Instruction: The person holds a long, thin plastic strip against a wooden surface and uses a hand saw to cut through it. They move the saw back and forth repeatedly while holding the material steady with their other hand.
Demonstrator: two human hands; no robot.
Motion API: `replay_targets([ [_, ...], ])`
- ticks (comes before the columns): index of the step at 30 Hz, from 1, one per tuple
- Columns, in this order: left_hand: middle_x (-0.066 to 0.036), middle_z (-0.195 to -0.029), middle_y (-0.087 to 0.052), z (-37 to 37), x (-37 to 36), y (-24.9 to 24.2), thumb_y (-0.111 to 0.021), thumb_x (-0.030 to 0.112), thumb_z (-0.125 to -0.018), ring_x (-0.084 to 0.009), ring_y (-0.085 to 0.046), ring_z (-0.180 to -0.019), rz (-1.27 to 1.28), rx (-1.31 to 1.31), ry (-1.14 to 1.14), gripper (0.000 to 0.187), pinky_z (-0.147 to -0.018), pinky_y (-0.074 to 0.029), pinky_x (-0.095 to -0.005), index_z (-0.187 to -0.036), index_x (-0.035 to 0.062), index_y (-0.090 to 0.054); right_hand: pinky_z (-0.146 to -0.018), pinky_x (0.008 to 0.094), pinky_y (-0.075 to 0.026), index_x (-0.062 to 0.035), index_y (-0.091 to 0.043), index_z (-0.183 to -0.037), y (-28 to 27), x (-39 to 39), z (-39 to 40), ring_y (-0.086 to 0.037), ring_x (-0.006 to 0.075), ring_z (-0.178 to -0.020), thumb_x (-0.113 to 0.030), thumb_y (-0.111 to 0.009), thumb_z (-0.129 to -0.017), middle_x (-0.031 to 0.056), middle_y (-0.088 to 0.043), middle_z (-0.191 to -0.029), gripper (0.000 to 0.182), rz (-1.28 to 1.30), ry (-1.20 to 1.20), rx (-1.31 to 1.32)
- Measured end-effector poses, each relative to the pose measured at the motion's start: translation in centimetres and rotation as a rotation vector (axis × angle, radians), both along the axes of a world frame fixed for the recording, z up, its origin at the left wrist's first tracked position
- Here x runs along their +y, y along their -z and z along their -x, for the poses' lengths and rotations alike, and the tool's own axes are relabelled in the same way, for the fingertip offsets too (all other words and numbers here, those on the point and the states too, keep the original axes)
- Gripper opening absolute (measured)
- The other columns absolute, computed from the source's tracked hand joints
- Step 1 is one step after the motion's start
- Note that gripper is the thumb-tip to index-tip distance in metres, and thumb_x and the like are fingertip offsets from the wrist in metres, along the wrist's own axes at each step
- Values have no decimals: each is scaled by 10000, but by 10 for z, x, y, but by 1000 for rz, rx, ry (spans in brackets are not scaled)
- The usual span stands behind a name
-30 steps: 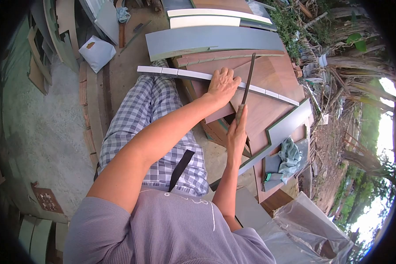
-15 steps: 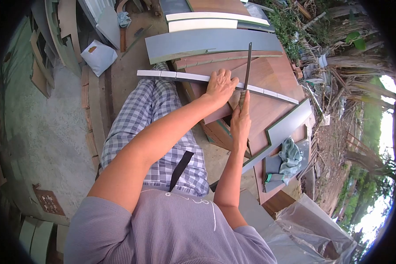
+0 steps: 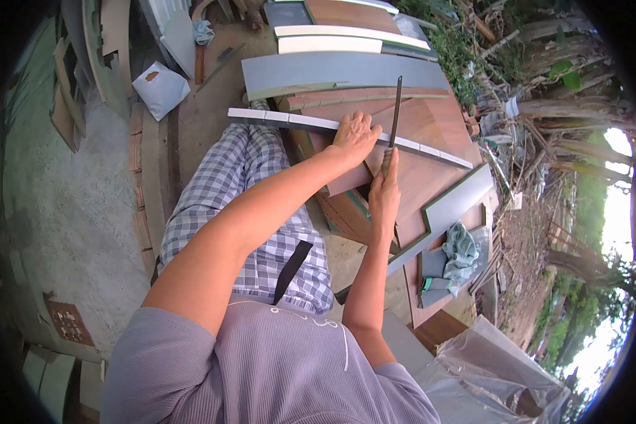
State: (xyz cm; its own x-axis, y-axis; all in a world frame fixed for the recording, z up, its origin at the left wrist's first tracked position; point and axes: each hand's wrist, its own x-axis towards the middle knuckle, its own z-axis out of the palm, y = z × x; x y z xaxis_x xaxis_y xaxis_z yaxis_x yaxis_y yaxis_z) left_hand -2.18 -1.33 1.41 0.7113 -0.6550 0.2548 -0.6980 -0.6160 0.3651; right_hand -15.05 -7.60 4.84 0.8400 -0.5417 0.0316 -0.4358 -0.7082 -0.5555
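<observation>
A long strip (image 3: 304, 121) with a white top face and dark side lies slantwise over the wooden panel, crossed by thin cut lines at intervals. My left hand (image 3: 356, 136) grips it near the middle, fingers curled over its far edge. Just to the right, my right hand (image 3: 384, 194) is closed around the handle of a saw (image 3: 397, 106). Its narrow dark blade points away from me, seen nearly edge-on, and crosses the strip beside my left hand. The blade's teeth cannot be made out.
Beneath the strip is a brown wooden panel (image 3: 431, 116). Beyond it lie a curved grey board (image 3: 346, 73) and a cream strip (image 3: 332, 44). An angled grey board (image 3: 459, 201) and a crumpled cloth (image 3: 461, 251) lie on the right. A white bag (image 3: 161, 90) sits on the floor at left.
The view has shifted slightly. The saw has slid a little toward me across the strip, while my left hand keeps its hold on the strip.
</observation>
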Motion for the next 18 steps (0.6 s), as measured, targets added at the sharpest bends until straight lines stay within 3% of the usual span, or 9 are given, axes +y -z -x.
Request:
replay_targets([
  [3,-131,-1062,-543,-4,18,-5,-679,236,-818,-302,-504,-1071,65,23,-15,314,-821,-418,-440,-1071,81,-573,-704,522,-460,-239,-231,-1483,1,-6,-14,-615,472,-870,-104,-429,-942,291,-617,-1062,591,16,-21,-42],
  [4,-142,-1103,-527,-6,30,-1,-713,276,-793,-309,-506,-1071,87,-85,-77,384,-829,-414,-469,-1083,73,-564,-704,522,-460,-239,-231,-1483,-2,-5,-14,-615,472,-870,-104,-429,-942,291,-617,-1062,591,18,-21,-42],
  [9,-140,-1069,-562,-13,91,-1,-697,255,-805,-302,-528,-1048,-5,83,-66,310,-835,-418,-458,-1034,69,-602,-698,531,-449,-245,-247,-1480,-7,-3,-13,-618,471,-819,-131,-430,-944,300,-634,-914,578,17,-3,41],
  [16,-102,-984,-550,-3,84,-1,-686,232,-810,-289,-533,-1002,93,57,-86,224,-804,-415,-433,-955,80,-609,-690,506,-460,-229,-259,-1480,-25,7,0,-627,450,-817,-115,-432,-951,299,-629,-964,569,8,-38,-18],
  [18,-104,-984,-551,3,73,0,-683,228,-811,-288,-531,-1003,113,73,-100,213,-806,-415,-434,-943,76,-614,-702,427,-488,-232,-265,-1484,-50,36,18,-656,397,-822,-91,-435,-962,287,-634,-1005,566,-126,63,-36],
])
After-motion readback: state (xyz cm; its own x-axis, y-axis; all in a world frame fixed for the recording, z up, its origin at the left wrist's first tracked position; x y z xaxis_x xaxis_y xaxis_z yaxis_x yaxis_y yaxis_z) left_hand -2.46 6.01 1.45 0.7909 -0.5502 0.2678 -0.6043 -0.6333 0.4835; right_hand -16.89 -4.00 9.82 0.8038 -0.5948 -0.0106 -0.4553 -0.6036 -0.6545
